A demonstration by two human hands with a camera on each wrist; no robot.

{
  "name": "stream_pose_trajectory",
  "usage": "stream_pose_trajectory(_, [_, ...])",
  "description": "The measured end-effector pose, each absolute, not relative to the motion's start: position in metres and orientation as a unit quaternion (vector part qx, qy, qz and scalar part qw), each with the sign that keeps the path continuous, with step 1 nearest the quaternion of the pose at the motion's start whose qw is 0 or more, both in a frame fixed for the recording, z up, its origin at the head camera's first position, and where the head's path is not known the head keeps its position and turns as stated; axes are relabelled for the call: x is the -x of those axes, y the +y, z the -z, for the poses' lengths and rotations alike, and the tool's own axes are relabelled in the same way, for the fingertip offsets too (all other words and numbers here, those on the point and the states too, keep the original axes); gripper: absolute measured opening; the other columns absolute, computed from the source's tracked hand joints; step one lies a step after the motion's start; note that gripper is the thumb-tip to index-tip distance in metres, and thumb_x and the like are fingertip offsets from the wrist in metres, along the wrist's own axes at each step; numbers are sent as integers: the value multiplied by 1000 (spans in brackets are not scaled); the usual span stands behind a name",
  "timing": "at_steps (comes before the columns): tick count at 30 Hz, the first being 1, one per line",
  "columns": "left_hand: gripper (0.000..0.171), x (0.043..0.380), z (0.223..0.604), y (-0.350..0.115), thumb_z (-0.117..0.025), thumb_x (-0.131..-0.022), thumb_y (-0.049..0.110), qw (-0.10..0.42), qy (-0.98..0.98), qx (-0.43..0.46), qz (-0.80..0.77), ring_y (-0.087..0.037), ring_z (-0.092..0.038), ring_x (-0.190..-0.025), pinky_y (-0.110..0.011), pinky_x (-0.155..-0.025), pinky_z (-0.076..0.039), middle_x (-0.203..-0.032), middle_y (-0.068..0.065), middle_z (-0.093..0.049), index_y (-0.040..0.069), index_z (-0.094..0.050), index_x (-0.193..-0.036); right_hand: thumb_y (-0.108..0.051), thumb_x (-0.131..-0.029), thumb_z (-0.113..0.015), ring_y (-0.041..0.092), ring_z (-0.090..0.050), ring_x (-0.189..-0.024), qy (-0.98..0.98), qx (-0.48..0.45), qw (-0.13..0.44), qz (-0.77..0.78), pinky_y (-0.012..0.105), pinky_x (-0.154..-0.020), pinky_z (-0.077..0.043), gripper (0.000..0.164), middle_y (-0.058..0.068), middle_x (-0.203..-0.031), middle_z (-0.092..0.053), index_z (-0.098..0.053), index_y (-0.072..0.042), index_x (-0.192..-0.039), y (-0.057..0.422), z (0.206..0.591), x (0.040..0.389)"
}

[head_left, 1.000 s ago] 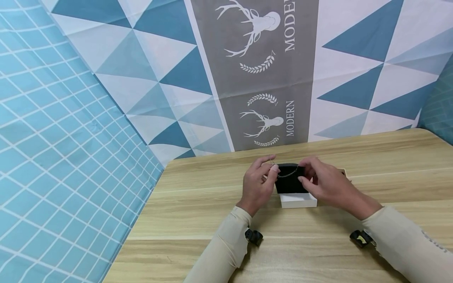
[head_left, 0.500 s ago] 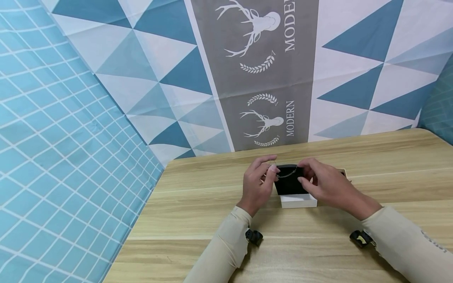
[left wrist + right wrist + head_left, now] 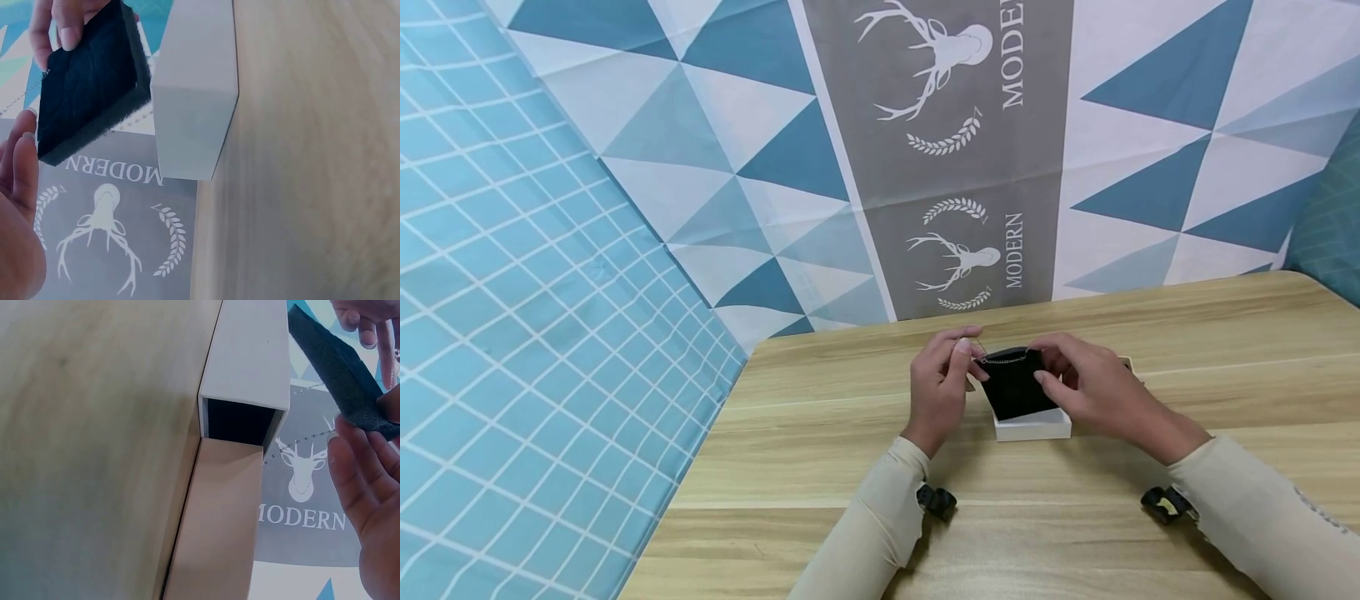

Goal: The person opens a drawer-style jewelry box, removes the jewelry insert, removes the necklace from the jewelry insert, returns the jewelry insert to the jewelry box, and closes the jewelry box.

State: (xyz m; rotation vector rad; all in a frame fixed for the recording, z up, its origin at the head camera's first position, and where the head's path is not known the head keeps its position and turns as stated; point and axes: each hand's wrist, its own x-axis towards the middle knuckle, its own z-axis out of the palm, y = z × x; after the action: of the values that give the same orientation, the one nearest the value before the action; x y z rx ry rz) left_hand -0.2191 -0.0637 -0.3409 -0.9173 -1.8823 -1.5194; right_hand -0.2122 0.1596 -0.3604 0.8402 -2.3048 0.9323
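My right hand (image 3: 1086,383) pinches a black foam pad (image 3: 1018,390) by its right side, thumb in front. The pad is tilted above an upright-walled white box (image 3: 1033,428). A thin chain necklace (image 3: 1003,360) runs across the pad's upper edge, and more of its chain hangs behind the pad in the right wrist view. My left hand (image 3: 938,383) pinches the necklace between thumb and fingers at the pad's left corner. From the right wrist, the pad (image 3: 340,372) shows edge-on, with the left hand's fingers (image 3: 369,331) beyond it.
A tan box part (image 3: 219,512) lies against the white box's dark open end; in the head view it is mostly hidden behind the right hand. The wooden table (image 3: 820,467) meets a patterned cloth wall (image 3: 970,183) at the back, with a blue checked cloth (image 3: 535,333) to the left.
The left hand has shifted slightly left. The chain, which sagged in front of the pad, is now drawn close along its upper edge. The pad has tilted, its lower left corner dropping.
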Motion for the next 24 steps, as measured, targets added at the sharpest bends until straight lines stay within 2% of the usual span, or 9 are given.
stream_pose_trajectory(3, [27,213,334,-63,-45,-104,-2,253,-696,318,592,-36,-67,-62,-48,-49,-53,-114,-26,-64,-9,-64,-86,0,-88,-70,3,-57,-71,-847,-304,253,-354,25,-61,-51,36,-8,-86,-63,-62,-5,-123,160,361,212])
stream_pose_trajectory(6, [27,211,332,-62,-46,-104,-1,248,-697,304,600,-36,-66,-61,-47,-50,-53,-112,-26,-65,-8,-65,-86,0,-88,-70,4,-56,-71,-844,-303,249,-366,24,-61,-50,35,-9,-87,-63,-62,-6,-122,160,361,211])
stream_pose_trajectory(11, [26,212,332,-62,-46,-104,-1,252,-697,300,601,-36,-65,-58,-43,-49,-53,-107,-25,-67,-7,-65,-87,1,-89,-70,4,-56,-70,-838,-307,241,-381,24,-61,-49,34,-9,-86,-63,-63,-8,-120,160,361,211])
stream_pose_trajectory(18, [26,212,333,-61,-47,-104,-1,256,-695,302,600,-36,-65,-58,-52,-49,-52,-107,-25,-66,-9,-66,-88,0,-90,-68,7,-58,-73,-832,-301,204,-420,25,-66,-50,30,-7,-87,-63,-65,-10,-118,159,361,211])
stream_pose_trajectory(24, [25,213,333,-61,-47,-103,-2,262,-695,312,592,-34,-65,-58,-48,-48,-52,-106,-24,-66,-9,-65,-87,2,-90,-67,9,-59,-73,-829,-299,173,-440,26,-66,-50,28,-4,-87,-62,-66,-10,-115,159,362,211])
